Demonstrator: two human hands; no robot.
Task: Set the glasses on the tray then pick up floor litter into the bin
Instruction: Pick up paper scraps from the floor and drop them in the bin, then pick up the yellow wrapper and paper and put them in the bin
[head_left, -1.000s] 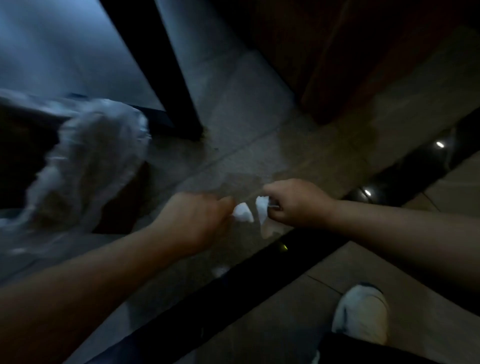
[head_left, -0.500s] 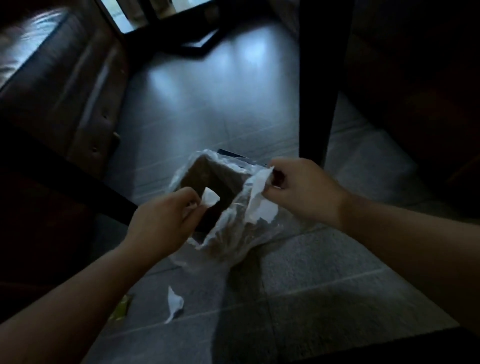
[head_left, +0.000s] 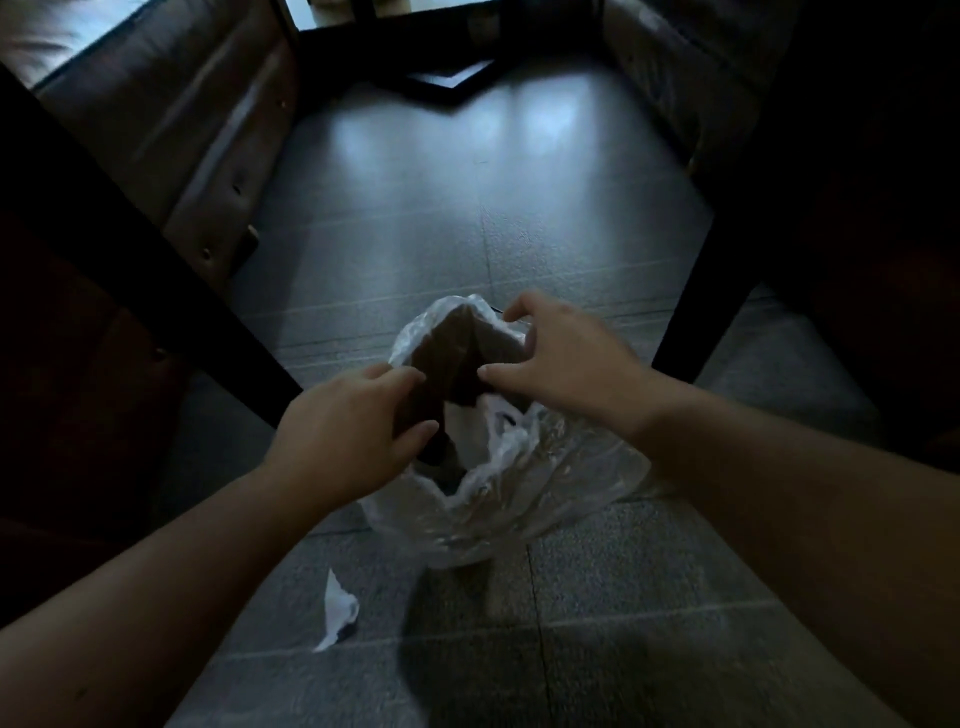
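- Your left hand (head_left: 348, 431) and right hand (head_left: 558, 358) hover spread and empty over the upright bin (head_left: 467, 364); both paper scraps have left your fingers.
- One scrap (head_left: 337, 610) lies on the floor (head_left: 415, 234), long axis pointing away from you.

Grey tiled floor (head_left: 467, 218) reflects pale window light; a dark brown leather sofa (head_left: 171, 119) flanks it left, a black wooden table leg (head_left: 696, 312) right.

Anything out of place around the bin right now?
Yes. A torn white paper scrap lies on the floor tiles, near the bin on its left side, not in it. The bin's plastic liner is crumpled and sags unevenly over the rim.
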